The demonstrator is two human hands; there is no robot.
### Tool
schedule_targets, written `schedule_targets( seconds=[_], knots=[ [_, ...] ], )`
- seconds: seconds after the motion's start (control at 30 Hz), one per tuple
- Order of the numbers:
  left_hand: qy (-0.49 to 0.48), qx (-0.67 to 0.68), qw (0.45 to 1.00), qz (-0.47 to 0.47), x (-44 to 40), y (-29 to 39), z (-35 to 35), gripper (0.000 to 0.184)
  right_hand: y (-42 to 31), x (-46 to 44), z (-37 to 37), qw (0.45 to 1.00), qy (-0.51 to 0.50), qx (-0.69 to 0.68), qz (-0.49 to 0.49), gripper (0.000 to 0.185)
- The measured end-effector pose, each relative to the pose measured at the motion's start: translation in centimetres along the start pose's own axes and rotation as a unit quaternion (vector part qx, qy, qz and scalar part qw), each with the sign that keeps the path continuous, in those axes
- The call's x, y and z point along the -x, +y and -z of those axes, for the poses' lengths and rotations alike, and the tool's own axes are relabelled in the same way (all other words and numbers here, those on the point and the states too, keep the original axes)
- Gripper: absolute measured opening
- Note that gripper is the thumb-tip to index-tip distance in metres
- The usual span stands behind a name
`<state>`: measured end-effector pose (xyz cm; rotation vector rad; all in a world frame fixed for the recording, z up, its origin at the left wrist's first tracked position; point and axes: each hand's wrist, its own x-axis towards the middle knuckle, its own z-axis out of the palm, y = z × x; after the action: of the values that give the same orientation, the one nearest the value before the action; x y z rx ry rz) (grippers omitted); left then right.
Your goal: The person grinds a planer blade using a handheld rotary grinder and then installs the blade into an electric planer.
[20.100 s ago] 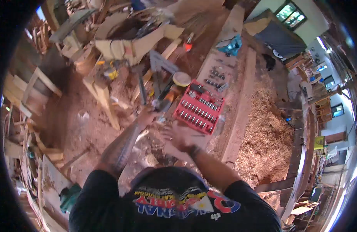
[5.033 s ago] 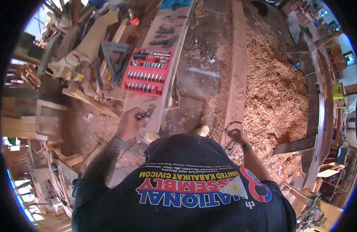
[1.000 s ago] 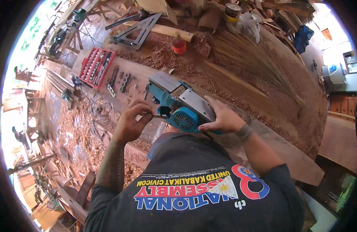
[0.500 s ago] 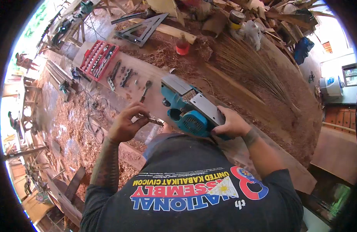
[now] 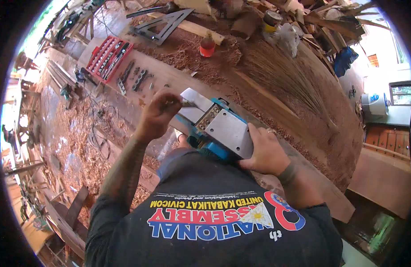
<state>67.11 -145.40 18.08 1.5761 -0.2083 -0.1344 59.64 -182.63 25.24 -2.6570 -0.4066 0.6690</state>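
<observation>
A teal power planer (image 5: 225, 131) lies over the plank in front of me, its metal sole plates facing up. My right hand (image 5: 265, 153) grips its rear end, fingers on the side of the plate. Over the front plate, my left hand (image 5: 163, 109) is closed on a small thin metal piece (image 5: 187, 104) that points at the slot between the plates. A red socket set (image 5: 108, 58) lies open on the plank (image 5: 176, 80), with metal parts (image 5: 138, 80) beside it.
A triangular square (image 5: 165, 26) lies beyond the plank, near a red container (image 5: 207, 48). A stick broom (image 5: 290, 75) rests on the dusty ground. Wood shavings (image 5: 81, 147) and cables spread to the left. A wood pile (image 5: 334, 24) stands at the upper right.
My left hand has risen and moved over the planer's front plate with the metal piece. The planer has tipped so that its sole faces up more.
</observation>
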Motion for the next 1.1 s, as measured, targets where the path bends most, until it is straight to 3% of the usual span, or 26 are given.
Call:
schedule_targets(
  seconds=[0.13,0.23,0.27,0.37,0.5,0.6,0.7,0.8,0.9,1.0,1.07,1.1],
  knots=[
    [0.063,-0.029,0.997,-0.013,-1.6,-2.8,-2.3,0.021,-3.3,0.6,0.9,0.998,0.004,0.068,-0.006,0.118],
    [0.077,0.067,0.987,0.121,-2.5,-2.6,-3.4,0.020,-3.8,-0.4,0.7,0.996,0.017,0.090,0.013,0.118],
    [0.114,0.054,0.990,0.059,-2.8,-4.5,-4.2,0.026,-4.0,-0.5,0.9,0.996,0.021,0.088,0.018,0.119],
    [0.119,0.165,0.972,0.120,-3.3,-5.1,-3.8,0.027,-4.1,-0.7,1.3,0.995,0.013,0.092,0.030,0.117],
    [0.063,0.140,0.982,0.109,-3.9,-4.7,-2.5,0.022,-3.8,-2.8,3.3,0.995,-0.036,0.080,0.049,0.103],
    [0.060,0.148,0.983,0.095,-4.4,-5.6,-2.2,0.021,-1.0,-4.9,4.5,0.995,-0.084,-0.013,0.046,0.087],
    [0.057,0.156,0.981,0.105,-4.1,-5.3,-1.9,0.019,-0.4,-6.3,5.2,0.993,-0.106,-0.006,0.054,0.069],
    [0.059,0.171,0.978,0.108,-4.0,-6.4,-1.5,0.018,1.2,-8.7,5.9,0.967,-0.202,-0.154,-0.002,0.046],
    [0.053,0.158,0.980,0.107,-3.9,-6.6,-1.3,0.019,5.4,-12.3,4.1,0.915,-0.281,-0.271,-0.104,0.037],
    [0.043,0.130,0.983,0.119,-3.7,-6.1,-1.2,0.021,6.2,-16.5,0.8,0.926,-0.213,-0.287,-0.125,0.039],
    [0.047,0.090,0.989,0.106,-3.4,-5.5,-1.6,0.021,8.4,-17.6,-4.2,0.964,-0.127,-0.225,0.065,0.044],
    [0.055,0.058,0.993,0.087,-3.2,-5.1,-2.2,0.021,7.9,-17.5,-4.8,0.961,-0.128,-0.233,0.080,0.047]
  ],
)
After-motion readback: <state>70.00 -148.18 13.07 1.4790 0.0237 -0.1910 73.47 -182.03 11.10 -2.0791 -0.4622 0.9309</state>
